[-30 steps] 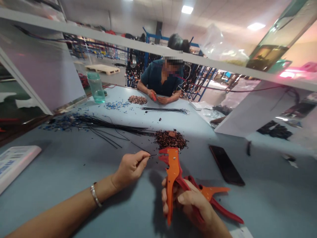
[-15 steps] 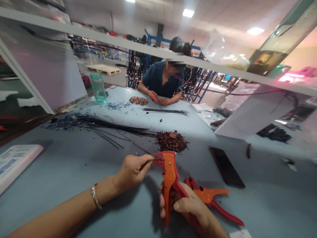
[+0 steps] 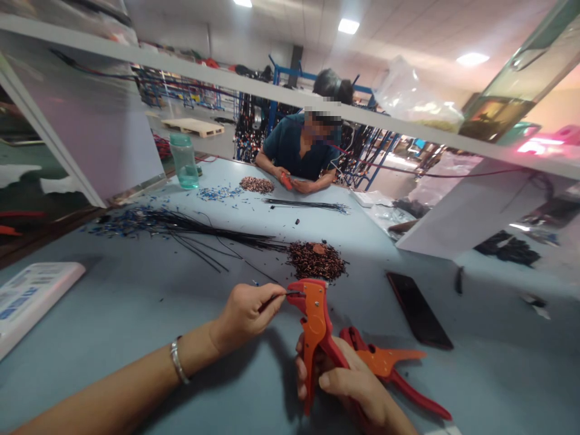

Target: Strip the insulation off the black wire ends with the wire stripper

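Observation:
My left hand pinches a thin black wire between thumb and fingers. The wire's end lies in the jaws of a red and orange wire stripper. Wrapped round the stripper's handles is my right hand, in front of me over the table. A second wire stripper of the same colours lies on the table just behind and right of my right hand. Beyond the jaws sits a heap of short dark and copper-coloured scraps. A bundle of long black wires stretches leftwards from it.
A dark phone lies at the right, a white box-like thing at the left. Across the table, a person holds a red tool. A green bottle stands far left. A white shelf bar crosses overhead.
The whole view has shifted slightly. Both hands, the wire and the stripper keep nearly the same arrangement, with the wire's end still at the jaws.

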`<state>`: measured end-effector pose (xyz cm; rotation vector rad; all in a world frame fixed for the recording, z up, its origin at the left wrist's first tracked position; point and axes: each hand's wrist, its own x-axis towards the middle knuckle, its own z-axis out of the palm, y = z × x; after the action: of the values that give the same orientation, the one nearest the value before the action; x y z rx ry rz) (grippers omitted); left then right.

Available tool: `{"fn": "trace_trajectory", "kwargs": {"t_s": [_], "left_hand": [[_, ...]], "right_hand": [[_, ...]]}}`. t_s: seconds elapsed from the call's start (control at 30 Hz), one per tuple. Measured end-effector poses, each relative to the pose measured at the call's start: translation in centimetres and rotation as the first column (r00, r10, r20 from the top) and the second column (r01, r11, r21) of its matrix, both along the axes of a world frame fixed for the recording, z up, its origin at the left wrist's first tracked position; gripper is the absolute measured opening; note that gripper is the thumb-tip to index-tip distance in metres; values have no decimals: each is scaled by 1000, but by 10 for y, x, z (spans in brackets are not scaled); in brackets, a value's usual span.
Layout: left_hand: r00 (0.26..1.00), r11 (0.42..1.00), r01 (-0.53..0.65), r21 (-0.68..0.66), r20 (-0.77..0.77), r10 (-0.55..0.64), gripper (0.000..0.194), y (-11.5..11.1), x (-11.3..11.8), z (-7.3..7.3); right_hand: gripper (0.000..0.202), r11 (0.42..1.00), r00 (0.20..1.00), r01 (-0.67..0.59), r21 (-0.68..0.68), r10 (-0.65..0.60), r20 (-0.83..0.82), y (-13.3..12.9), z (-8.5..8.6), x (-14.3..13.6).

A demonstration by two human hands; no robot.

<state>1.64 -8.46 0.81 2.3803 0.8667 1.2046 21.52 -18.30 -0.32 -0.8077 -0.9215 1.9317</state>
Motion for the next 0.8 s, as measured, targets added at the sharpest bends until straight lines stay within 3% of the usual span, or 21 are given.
{"fn": "trace_trajectory", "kwargs": {"t_s": [0.13, 0.33, 0.47, 0.8], "left_hand": [[998, 976, -6, -218, 60, 20, 21, -3, 3, 7], [987, 867, 69, -493, 160, 13, 23, -3, 4, 13], [979, 830, 105, -548, 206, 12, 23, -3, 4, 12], [979, 805, 113, -583, 203, 10, 25, -3, 4, 12]], "right_hand": [[43, 1000, 999, 27, 11, -28, 16, -2, -3, -2], [38, 999, 996, 38, 21, -39, 82, -4, 0, -5], [39, 998, 992, 51, 40, -55, 111, -5, 2, -6], [39, 995, 977, 78, 54, -87, 194, -7, -5, -7]]}}
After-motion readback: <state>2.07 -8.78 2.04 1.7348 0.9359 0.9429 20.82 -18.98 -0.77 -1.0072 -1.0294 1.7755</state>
